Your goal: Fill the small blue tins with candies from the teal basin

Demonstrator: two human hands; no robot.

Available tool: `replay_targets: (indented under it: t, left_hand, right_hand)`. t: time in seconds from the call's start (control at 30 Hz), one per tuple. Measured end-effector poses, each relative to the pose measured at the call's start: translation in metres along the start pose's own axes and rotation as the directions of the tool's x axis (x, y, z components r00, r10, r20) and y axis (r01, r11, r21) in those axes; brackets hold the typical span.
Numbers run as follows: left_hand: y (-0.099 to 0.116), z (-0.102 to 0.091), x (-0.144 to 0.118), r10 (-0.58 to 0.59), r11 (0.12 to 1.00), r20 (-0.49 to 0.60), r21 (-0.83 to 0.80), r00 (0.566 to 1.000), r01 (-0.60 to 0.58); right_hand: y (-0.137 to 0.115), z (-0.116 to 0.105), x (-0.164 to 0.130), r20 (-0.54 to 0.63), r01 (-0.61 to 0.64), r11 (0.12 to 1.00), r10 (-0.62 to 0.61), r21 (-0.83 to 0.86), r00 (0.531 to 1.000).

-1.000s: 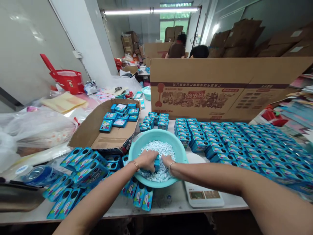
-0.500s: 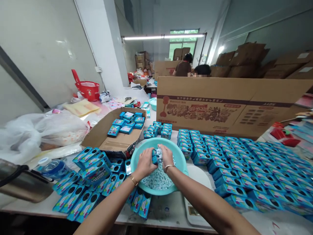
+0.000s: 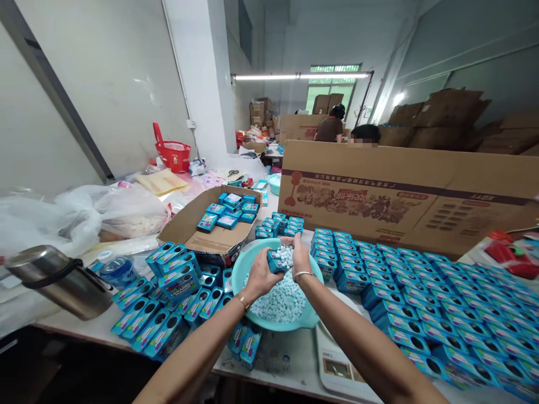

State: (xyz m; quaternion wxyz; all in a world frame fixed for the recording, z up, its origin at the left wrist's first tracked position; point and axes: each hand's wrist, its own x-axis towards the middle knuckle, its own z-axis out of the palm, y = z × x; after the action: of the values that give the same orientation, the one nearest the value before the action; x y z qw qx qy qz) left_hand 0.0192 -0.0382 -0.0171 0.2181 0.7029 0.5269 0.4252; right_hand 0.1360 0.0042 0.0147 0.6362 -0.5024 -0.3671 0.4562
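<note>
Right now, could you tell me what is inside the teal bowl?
The teal bowl holds a heap of small white candies. Both hands hover above it. The bowl's bottom is hidden beneath the candies.

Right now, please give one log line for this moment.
left hand: holds small blue box | right hand: cups white candies | below: teal basin

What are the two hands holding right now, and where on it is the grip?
Left hand grips a small blue box by its left side, over the teal basin. Right hand cups white candies heaped against its open top.
</note>
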Motion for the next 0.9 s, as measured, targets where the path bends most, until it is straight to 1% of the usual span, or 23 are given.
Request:
replay_targets:
  t: [0.17,0.3,0.43,0.53,0.6,0.67,0.73,0.8,0.9]
  left_hand:
    - [0.007,-0.003,0.001,-0.032,0.999,0.010,0.037,0.999,0.032]
    - [0.011,-0.004,0.004,-0.050,0.996,0.045,0.079,0.998,0.047]
    - [0.011,-0.004,0.004,-0.082,0.995,0.069,0.059,0.994,0.078]
    - [0.007,-0.004,0.003,-0.102,0.994,0.089,-0.023,0.991,0.104]
    - [0.005,-0.005,0.003,-0.109,0.991,0.097,-0.067,0.989,0.116]
    - [0.003,-0.006,0.003,-0.117,0.984,0.104,-0.124,0.988,0.130]
    - [0.003,-0.007,0.005,-0.119,0.969,0.109,-0.204,0.987,0.139]
    - [0.003,-0.007,0.006,-0.115,0.945,0.125,-0.293,0.985,0.148]
    - [0.003,-0.006,0.007,-0.106,0.909,0.164,-0.384,0.981,0.162]
  right_hand:
    - [-0.003,0.000,0.002,0.035,-0.018,0.999,0.017,0.030,0.999]
    - [-0.008,0.002,0.004,0.043,-0.034,0.999,0.033,0.040,0.999]
    - [-0.010,0.003,0.006,0.067,-0.028,0.999,0.027,0.020,0.997]
    - [-0.012,0.003,0.005,0.137,-0.041,0.999,0.040,0.005,0.990]
    - [-0.014,0.002,0.004,0.201,-0.070,0.998,0.070,-0.008,0.977]
    - [-0.018,0.001,0.002,0.240,-0.111,0.994,0.108,0.000,0.965]
    - [-0.021,0.002,0.001,0.235,-0.127,0.991,0.114,0.042,0.965]
    - [-0.023,0.003,-0.001,0.211,-0.098,0.993,0.080,0.073,0.974]
    - [-0.022,0.004,-0.003,0.226,-0.051,0.993,0.026,0.102,0.974]
